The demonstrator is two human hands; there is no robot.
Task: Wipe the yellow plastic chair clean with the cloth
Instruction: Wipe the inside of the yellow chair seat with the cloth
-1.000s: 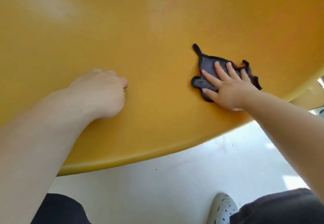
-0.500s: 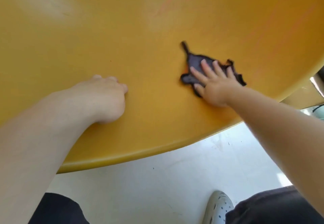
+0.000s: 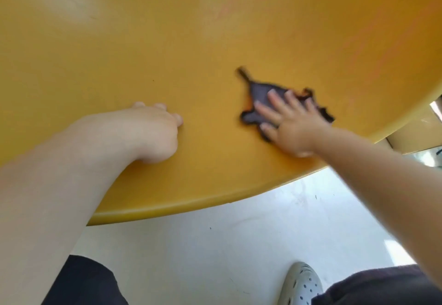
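The yellow plastic chair (image 3: pixel 167 41) fills the upper part of the head view, its broad smooth surface tilted toward the person and its rounded rim curving across above the pale floor (image 3: pixel 215 245). The cloth (image 3: pixel 259 90) lies on that surface to the right of centre, a small dark rag crumpled into a ragged shape, with one thin corner trailing up and to the left.

The right hand (image 3: pixel 291 123) lies flat on top of the cloth, fingers (image 3: pixel 275 100) straight and spread, palm down. It does not pinch the cloth. It presses it against the plastic, which seems the sensible way to rub a wide, gently curved face, since the spread fingers put most of the rag in contact at once. The cloth's edges show beyond the fingertips and on both sides of the hand, and the blur there suggests a wiping stroke in progress.

The left hand (image 3: pixel 153 132) rests on the chair well to the left of the cloth, not touching it. Its fingers are curled in and grip nothing – it appears to brace the chair, or the person's own weight, against the push of the wiping hand.

The two hands are apart, with bare yellow plastic between them. Below the rim a light perforated shoe (image 3: pixel 301 283) and dark clothing at both lower corners show the person close against the chair
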